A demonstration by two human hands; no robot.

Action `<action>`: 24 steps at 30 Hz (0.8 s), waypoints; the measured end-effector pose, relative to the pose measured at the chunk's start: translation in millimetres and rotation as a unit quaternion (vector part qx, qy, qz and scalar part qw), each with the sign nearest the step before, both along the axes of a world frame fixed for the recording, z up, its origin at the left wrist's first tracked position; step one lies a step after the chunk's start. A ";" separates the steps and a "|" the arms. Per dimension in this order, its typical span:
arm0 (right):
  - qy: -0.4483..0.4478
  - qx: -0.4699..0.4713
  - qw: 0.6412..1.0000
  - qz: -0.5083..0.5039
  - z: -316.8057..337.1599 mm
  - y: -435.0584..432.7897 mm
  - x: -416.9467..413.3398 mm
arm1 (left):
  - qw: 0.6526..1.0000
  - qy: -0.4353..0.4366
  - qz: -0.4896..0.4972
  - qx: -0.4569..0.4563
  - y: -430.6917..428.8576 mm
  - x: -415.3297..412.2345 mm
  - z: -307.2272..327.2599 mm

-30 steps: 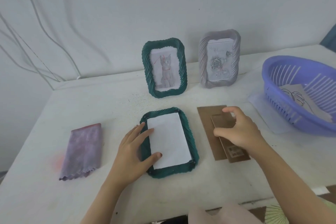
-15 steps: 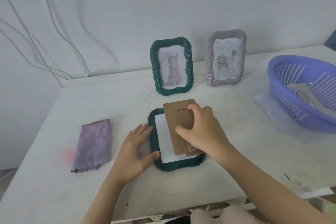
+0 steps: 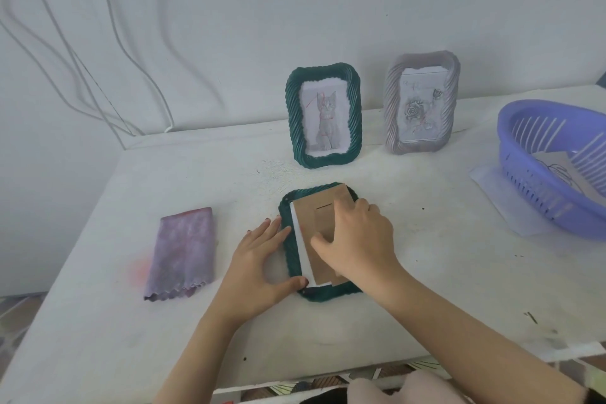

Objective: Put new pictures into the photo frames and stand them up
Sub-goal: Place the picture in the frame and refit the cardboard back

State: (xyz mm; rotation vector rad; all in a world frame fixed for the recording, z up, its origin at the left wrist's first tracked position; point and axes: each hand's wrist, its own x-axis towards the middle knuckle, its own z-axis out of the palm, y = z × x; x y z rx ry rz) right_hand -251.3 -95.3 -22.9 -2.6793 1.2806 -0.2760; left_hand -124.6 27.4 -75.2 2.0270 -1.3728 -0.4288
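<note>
On desk (image 3: 426, 289), your left hand (image 3: 259, 267) lies flat bracing frame (image 3: 324, 293); right hand (image 3: 359, 239) grips backing (image 3: 311, 216), skewed; forcing it could crease the paper (image 3: 300, 239).

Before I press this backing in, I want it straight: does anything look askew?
Yes. The brown cardboard backing under the right hand sits tilted on the face-down dark green ribbed frame: its far corner rides over the rim, and a strip of white paper shows along its left edge.
</note>
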 end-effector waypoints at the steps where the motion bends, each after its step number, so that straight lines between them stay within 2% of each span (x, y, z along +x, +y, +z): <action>1: -0.002 0.002 1.000 0.001 -1.3 0.4 0.5 | 1.000 -0.001 -0.001 0.000 0.0 0.4 -0.3; 5: -0.015 0.040 0.999 0.005 -5.7 -1.5 0.9 | 1.000 -0.007 -0.005 0.003 -0.5 0.9 0.3; 10: -0.107 0.122 0.987 0.012 -6.7 -15.5 -8.3 | 1.000 -0.004 -0.009 0.003 -1.0 1.2 1.4; 16: -0.160 0.174 0.972 0.002 -9.6 -30.1 -19.0 | 1.000 -0.003 -0.013 0.008 -2.4 2.0 2.5; 24: -0.167 0.170 0.971 0.010 -17.9 -37.9 -21.0 | 1.000 -0.009 -0.001 0.006 -3.6 0.0 3.0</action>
